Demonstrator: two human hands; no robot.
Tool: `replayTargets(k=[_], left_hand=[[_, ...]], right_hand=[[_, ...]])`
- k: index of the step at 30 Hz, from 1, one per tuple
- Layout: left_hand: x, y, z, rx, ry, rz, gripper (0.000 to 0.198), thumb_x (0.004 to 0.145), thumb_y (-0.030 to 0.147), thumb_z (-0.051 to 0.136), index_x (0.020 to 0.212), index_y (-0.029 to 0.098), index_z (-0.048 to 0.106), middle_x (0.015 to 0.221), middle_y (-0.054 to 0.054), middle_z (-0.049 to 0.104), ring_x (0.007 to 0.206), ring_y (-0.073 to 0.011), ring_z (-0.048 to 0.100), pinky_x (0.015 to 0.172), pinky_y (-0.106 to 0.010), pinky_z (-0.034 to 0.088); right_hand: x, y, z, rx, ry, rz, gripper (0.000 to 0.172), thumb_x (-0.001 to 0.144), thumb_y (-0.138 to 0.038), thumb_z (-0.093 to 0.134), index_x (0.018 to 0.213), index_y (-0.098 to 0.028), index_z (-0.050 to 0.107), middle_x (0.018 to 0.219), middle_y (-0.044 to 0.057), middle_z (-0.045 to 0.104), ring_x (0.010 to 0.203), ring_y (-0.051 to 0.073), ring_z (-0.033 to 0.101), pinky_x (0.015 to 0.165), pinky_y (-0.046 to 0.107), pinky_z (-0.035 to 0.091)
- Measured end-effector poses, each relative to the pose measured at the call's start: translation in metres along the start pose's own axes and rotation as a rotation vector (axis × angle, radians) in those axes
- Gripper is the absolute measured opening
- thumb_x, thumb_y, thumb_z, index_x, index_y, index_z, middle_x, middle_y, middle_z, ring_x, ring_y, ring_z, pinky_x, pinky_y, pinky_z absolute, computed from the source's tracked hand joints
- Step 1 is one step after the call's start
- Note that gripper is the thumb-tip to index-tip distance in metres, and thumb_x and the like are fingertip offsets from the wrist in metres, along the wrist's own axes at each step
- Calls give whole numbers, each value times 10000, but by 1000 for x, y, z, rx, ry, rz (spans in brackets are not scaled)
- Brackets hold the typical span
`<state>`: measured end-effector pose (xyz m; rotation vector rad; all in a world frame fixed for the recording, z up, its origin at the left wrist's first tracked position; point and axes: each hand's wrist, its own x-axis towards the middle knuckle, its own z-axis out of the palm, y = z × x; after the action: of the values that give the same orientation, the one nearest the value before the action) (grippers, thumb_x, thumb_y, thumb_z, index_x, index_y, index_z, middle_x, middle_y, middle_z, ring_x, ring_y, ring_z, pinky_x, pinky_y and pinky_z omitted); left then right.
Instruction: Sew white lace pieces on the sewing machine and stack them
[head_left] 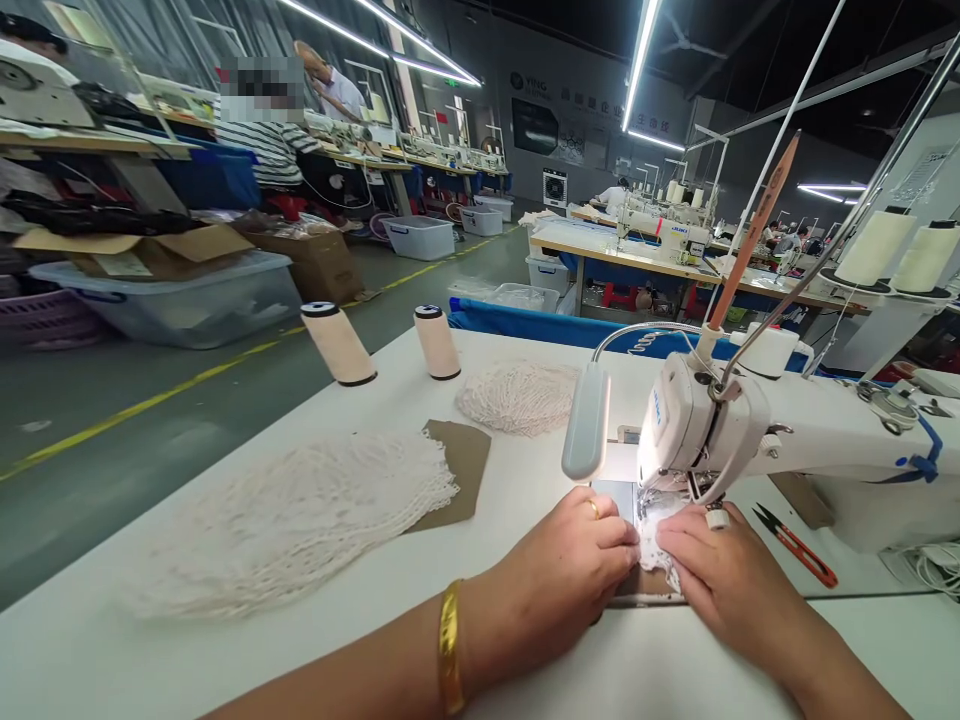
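A small piece of white lace lies under the needle area of a white sewing machine, lit by the machine's lamp. My left hand has its fingers curled together at the lace's left edge. On the other side my right hand is closed on the lace, thumb and fingers pressing it near the presser foot. Part of the lace is hidden by my fingers. Red-handled thread snips rest to the right of my right hand.
On the white table lie a large lace pile over brown card and a smaller lace pile. Two thread cones stand at its far edge. A lamp hangs left of the needle. Co-workers sit at machines beyond.
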<state>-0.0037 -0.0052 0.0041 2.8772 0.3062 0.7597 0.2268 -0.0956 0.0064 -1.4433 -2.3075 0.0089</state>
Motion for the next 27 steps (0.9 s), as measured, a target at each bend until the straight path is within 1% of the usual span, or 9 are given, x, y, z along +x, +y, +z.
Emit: replayTargets(k=[4,9,13,14,16,19,24,27], left_hand=[[0,-1,1,14,0,-13,221,913,65,601,1023,214,722,949,-25,750,838,-229,592,781,-389,418],[1,0,-1,39,16,-23,197,924,64,594,990,209,711,933,-39,737,854,-227,608,792,-375,424],[1,1,1,43,23,-10,196,937,66,591,983,213,711,913,-45,723,848,-224,606,785,-366,423],[0,1,2,41,23,-7,202,939,61,585,982,211,712,907,-42,722,840,-221,601,781,-367,421],[0,1,3,33,20,-4,212,942,51,574,974,207,713,895,-31,723,827,-217,588,776,-373,416],[1,1,4,29,11,-12,211,938,46,572,961,202,712,892,-22,727,816,-213,573,774,-379,412],[2,-1,2,45,9,-25,176,925,63,594,940,195,710,878,-32,723,828,-216,580,774,-376,420],[5,-6,3,67,21,-30,198,953,66,576,942,203,719,864,-40,715,835,-210,593,794,-361,436]], right_hand=[[0,2,0,-19,13,3,326,937,-18,503,1091,-243,682,1113,34,753,1030,255,626,919,390,436],[0,4,1,-117,10,24,307,946,-47,501,1111,-230,683,1111,63,754,908,259,607,813,386,464],[-1,4,3,-113,40,-63,373,952,-29,500,1188,-252,685,1241,63,742,982,261,622,837,382,484],[-1,4,4,-101,36,-89,372,955,-27,508,1181,-261,691,1229,60,745,1001,257,627,843,374,489],[-2,4,5,-81,20,-117,350,958,-24,523,1135,-266,704,1143,57,761,1006,246,637,832,355,499],[-3,5,7,-73,22,-113,328,953,-21,532,1083,-260,715,1068,58,765,998,245,640,824,350,509],[0,3,6,-74,37,-83,353,909,15,517,1048,-244,713,1064,60,758,999,245,637,836,354,518],[3,1,6,-63,48,-61,387,890,37,496,1070,-231,710,1083,55,756,995,243,635,864,364,523]])
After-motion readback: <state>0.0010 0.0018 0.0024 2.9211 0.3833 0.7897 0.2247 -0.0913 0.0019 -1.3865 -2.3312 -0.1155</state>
